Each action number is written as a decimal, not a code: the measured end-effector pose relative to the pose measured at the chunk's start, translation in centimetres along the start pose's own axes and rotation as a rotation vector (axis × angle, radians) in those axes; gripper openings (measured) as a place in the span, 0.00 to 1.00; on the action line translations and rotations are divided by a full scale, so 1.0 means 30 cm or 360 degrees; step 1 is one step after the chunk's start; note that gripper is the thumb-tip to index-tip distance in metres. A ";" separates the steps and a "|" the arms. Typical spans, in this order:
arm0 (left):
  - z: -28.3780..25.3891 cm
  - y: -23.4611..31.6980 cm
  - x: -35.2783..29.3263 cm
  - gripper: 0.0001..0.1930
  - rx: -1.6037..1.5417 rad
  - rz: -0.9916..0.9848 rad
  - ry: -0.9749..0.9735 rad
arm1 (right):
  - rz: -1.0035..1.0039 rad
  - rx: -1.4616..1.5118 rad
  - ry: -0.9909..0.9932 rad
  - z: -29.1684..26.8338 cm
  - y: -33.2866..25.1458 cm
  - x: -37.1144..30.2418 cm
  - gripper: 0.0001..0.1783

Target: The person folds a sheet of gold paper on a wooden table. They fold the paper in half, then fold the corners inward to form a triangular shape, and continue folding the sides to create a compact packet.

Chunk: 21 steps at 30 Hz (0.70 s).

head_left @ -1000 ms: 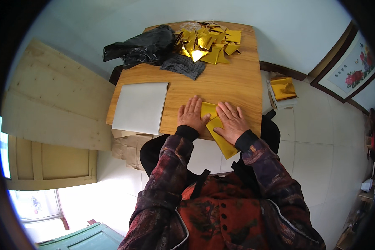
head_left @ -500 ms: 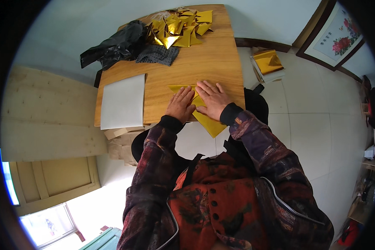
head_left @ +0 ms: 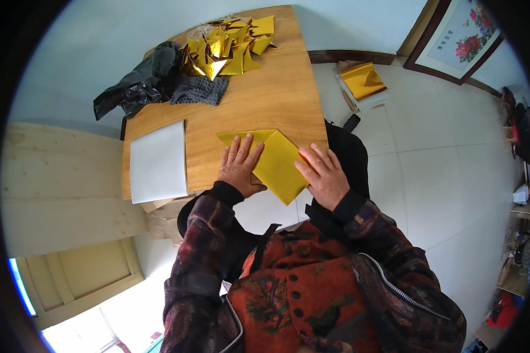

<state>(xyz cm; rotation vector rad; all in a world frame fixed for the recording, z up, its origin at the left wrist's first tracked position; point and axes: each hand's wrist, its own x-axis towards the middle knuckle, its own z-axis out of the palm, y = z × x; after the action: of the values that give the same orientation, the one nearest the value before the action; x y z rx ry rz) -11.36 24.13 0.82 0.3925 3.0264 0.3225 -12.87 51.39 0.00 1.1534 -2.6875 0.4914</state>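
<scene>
A partly folded sheet of gold paper (head_left: 278, 167) lies at the near edge of the wooden table, one corner sticking out past the edge toward me. My left hand (head_left: 239, 165) rests flat on its left part, fingers stretched out. At its right edge, my right hand (head_left: 325, 176) touches the paper with the fingertips, fingers extended and a little apart. Neither hand grips anything. What lies under the left palm is hidden.
Folded gold paper pieces (head_left: 232, 50) are heaped at the table's far end, beside a black plastic bag (head_left: 138, 82) and a dark grey cloth (head_left: 200, 90). A silvery-white sheet (head_left: 158, 162) lies at the left. More gold sheets (head_left: 362, 81) sit on the floor at right.
My hands have moved apart: the right one slid right to the paper's edge, uncovering its middle. The whole view has shifted a little.
</scene>
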 end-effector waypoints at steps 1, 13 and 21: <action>0.007 0.004 -0.004 0.56 0.0024 0.0033 0.0075 | 0.0024 -0.0073 0.0037 0.013 0.009 0.006 0.32; 0.034 0.040 -0.011 0.49 -0.0051 0.0075 0.0097 | 0.0219 0.0133 0.0075 -0.026 0.026 -0.024 0.28; 0.049 0.063 0.000 0.44 -0.0155 0.0041 0.0304 | 0.0212 0.0281 0.0058 -0.040 0.052 0.015 0.29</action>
<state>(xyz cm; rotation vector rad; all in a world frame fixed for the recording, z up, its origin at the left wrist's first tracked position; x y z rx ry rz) -10.74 26.21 -0.20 0.4162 3.1757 0.5370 -14.27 52.52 0.90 0.9988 -2.7464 0.7773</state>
